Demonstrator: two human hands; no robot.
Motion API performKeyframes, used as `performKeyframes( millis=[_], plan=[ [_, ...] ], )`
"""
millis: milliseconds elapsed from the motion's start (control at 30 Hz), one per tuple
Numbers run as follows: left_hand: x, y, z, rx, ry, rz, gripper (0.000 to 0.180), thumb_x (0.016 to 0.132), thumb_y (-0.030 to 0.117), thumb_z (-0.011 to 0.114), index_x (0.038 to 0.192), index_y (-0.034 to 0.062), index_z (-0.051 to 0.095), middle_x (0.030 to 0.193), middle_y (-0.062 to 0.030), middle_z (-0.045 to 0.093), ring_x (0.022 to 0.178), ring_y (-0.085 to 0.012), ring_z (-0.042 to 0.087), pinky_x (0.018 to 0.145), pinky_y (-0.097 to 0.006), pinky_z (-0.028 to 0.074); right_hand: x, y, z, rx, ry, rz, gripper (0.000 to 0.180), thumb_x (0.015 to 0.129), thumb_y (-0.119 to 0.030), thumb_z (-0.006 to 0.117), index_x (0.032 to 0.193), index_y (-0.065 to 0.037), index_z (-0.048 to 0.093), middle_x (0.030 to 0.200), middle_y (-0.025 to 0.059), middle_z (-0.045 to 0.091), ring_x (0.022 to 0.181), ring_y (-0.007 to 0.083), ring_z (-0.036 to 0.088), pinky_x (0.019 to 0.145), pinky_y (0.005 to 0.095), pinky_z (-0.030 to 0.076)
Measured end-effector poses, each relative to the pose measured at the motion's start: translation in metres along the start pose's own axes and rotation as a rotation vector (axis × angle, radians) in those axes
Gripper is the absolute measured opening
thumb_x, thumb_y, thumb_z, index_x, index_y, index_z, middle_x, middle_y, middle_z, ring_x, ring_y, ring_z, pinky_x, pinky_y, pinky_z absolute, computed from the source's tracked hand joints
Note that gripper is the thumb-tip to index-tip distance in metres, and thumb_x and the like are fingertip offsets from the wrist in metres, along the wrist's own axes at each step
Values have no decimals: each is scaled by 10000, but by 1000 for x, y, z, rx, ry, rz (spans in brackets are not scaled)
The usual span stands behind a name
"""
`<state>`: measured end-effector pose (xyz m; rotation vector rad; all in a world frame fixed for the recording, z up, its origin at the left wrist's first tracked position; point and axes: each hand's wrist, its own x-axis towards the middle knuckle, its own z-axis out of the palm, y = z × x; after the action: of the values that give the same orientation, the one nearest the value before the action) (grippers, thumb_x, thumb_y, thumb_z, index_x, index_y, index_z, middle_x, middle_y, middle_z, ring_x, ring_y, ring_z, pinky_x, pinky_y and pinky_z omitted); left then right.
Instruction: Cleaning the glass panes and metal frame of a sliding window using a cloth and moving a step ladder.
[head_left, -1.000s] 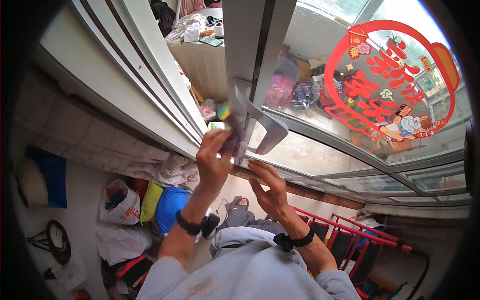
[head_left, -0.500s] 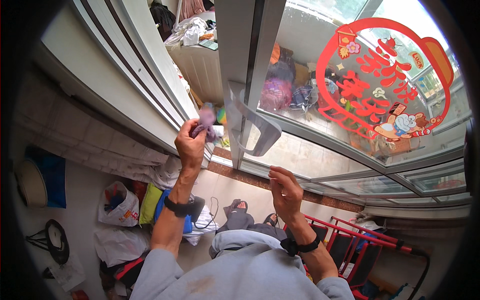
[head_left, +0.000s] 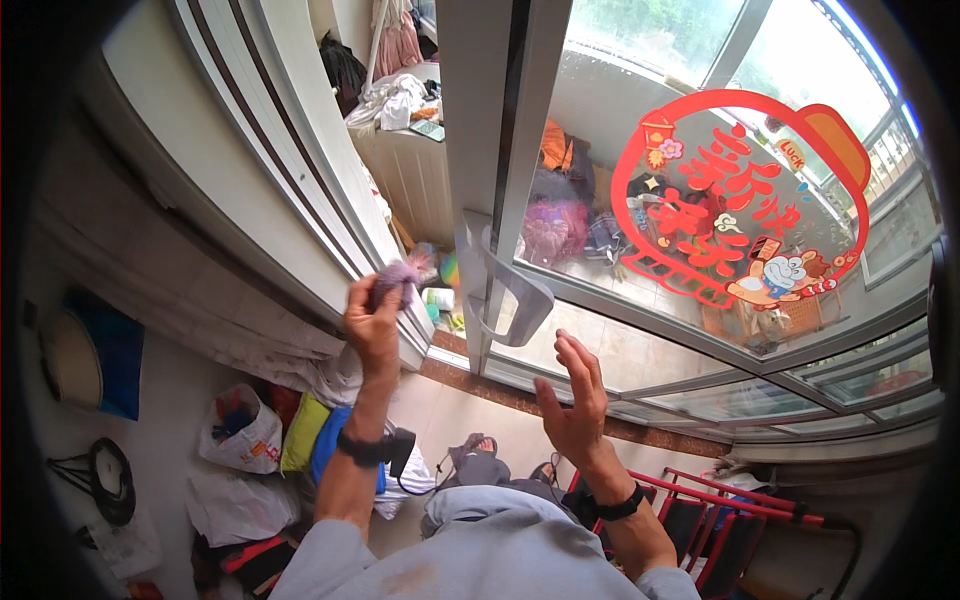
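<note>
My left hand (head_left: 370,325) pinches a scrunched purple cloth (head_left: 397,283) between thumb and fingers. It is held up beside the white door frame (head_left: 340,235) at the left of the doorway. A pale grey handle (head_left: 530,305) sticks out from the metal-framed glass door (head_left: 585,285), to the right of the cloth and apart from it. Below and right of that handle, my right hand (head_left: 577,405) is raised with fingers stretched and thumb apart, holding nothing. A red festive sticker (head_left: 632,190) covers part of the glass.
Bags (head_left: 240,430) and a green-yellow cushion (head_left: 302,435) crowd the floor at left, below a curtain (head_left: 230,340). Red metal frames with black panels (head_left: 690,490) stand at right. Past the doorway is a cabinet (head_left: 400,175) with clothes and a phone on top.
The view has shifted, so the door and sticker sit lower. My left hand has moved a little down with the cloth. My right hand's fingers have spread, thumb now apart.
</note>
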<state>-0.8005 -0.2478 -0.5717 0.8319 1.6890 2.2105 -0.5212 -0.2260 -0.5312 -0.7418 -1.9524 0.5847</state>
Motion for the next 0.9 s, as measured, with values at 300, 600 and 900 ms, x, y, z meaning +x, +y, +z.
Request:
performKeyframes(
  millis=[300,600,900],
  plan=[
    [35,159,78,370,-545,673,245,787,-33,772,1026,-6,724,1049,-97,653,946,-191,691,779,-301,587,37,6,37,-54,84,-64,475,825,25,706,1269,27,536,1055,221,652,894,371,632,758,435,528],
    [75,136,23,673,-304,478,95,823,19,745,905,-22,718,808,-100,663,707,-183,654,655,-307,516,46,2,40,2,92,17,302,833,72,638,1116,-2,561,950,191,619,873,397,606,733,455,507],
    [30,97,66,120,-266,362,186,866,-74,644,1038,-6,657,959,-53,670,858,-94,639,758,-230,524,42,7,32,95,13,51,405,849,86,624,1238,-12,567,1054,198,633,951,372,625,800,422,523]
  ],
)
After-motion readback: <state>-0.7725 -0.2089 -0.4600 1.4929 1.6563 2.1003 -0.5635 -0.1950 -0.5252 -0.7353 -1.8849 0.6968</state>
